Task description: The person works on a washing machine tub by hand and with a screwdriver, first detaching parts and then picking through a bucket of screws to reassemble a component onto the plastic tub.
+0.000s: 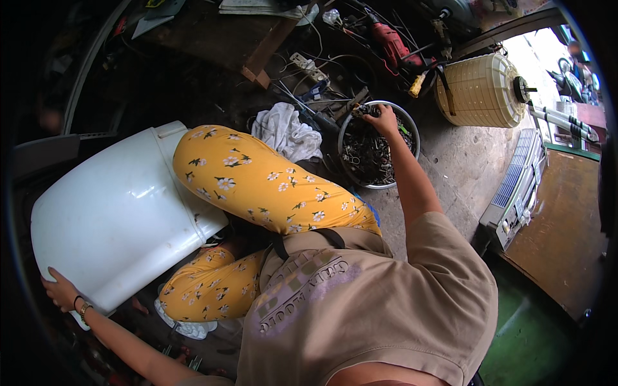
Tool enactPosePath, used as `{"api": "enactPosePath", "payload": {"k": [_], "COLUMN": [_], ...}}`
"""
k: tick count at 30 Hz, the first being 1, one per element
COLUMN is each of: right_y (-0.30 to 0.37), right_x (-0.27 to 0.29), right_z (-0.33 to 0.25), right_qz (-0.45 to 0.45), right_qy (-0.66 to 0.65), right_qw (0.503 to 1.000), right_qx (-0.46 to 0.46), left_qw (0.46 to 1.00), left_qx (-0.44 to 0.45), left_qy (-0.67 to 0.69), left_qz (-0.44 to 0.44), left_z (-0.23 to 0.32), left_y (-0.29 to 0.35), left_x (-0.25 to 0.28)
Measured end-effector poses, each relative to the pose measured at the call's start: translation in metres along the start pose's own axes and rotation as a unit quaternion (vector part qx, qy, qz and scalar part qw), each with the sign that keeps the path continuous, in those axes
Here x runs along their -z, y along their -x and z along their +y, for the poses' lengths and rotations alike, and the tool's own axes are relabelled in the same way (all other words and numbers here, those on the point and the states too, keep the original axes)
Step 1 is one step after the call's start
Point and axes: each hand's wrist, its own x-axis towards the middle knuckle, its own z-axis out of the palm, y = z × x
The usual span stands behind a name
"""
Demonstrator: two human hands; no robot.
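My left hand point(62, 293) grips the lower left corner of a large white casing point(122, 212), smooth, curved and glossy, lying against my legs. Its thumb and fingers sit over the edge, partly out of sight. My right hand point(384, 121) reaches over the far rim of a round metal bowl point(415, 125). The bowl is filled with dark screws and small metal parts point(367, 154). Thumb and fingers are spread apart at the top of the pile, and I can make out nothing held between them. A crumpled white cloth point(286, 132) lies left of the bowl.
Beyond the bowl are a red power drill point(389, 42), a power strip point(310, 67) and several tools and cables. A cream ribbed drum point(479, 90) lies to its right. Farther right, a long grilled unit point(515, 186) leans by a brown board point(557, 219).
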Motion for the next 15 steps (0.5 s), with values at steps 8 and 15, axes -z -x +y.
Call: {"api": "enactPosePath", "payload": {"k": [8,15], "right_y": [0.082,0.069], "right_x": [0.016,0.011], "right_z": [-0.001,0.016], "right_qz": [-0.038,0.073], "right_qy": [-0.051,-0.416], "right_qw": [0.964,0.907], "right_qx": [0.258,0.004], "left_qw": [1.000,1.000], "left_qx": [-0.002,0.000], "left_qy": [0.002,0.014], "left_qz": [-0.010,-0.008], "left_z": [0.003,-0.007], "left_y": [0.004,0.004], "left_x": [0.004,-0.002]}}
